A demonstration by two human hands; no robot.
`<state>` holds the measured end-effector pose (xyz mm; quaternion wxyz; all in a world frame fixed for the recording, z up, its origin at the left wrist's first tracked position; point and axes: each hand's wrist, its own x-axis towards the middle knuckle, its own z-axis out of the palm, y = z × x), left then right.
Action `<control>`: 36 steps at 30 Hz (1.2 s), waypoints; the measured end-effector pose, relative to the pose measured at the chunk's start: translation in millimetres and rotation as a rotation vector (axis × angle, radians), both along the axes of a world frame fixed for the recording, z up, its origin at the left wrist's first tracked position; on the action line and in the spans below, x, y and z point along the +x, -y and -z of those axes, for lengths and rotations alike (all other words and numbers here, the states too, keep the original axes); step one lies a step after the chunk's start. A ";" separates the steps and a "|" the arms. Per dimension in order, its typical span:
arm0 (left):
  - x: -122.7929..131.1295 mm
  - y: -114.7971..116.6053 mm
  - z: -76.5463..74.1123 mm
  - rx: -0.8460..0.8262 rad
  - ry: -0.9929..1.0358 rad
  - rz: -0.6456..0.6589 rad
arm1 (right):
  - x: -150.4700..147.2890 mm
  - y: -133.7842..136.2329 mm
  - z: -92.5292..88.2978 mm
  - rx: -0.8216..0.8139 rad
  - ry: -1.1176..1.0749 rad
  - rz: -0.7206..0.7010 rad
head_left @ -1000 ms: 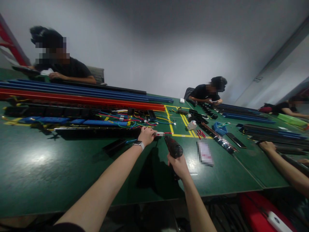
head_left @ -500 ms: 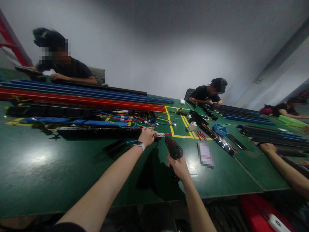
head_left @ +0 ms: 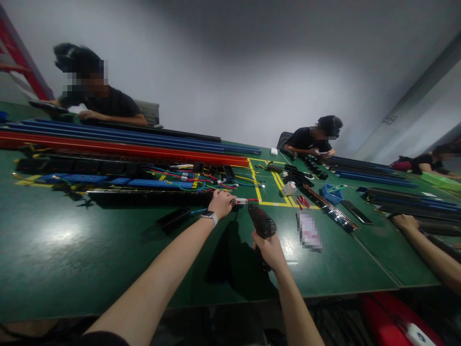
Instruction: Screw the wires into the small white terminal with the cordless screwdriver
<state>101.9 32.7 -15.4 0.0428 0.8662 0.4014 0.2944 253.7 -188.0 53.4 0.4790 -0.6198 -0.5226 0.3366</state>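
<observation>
Right hand (head_left: pixel 271 248) grips a black pistol-shaped power driver (head_left: pixel 262 221) over the green bench (head_left: pixel 72 269).
The left hand (head_left: pixel 221 204) pinches what appears to be a small white-and-red block (head_left: pixel 241 202), just beside the driver's tip.

The tabletop (head_left: pixel 108 269) is green, lined with yellow tape (head_left: pixel 272 203). Along its far edge run blue rails (head_left: pixel 144 136), then an orange-red rail (head_left: pixel 144 151). The wires (head_left: pixel 216 183) mix red, blue, green and yellow. Nearer the front edge, the drill (head_left: pixel 264 226) is black, perhaps touched with dull red; the block (head_left: pixel 242 201) is white.
</observation>
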 end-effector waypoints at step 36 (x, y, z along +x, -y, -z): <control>-1.1 1.4 -1.9 0.013 0.002 0.000 | 0.3 -0.3 1.9 -0.009 0.008 0.004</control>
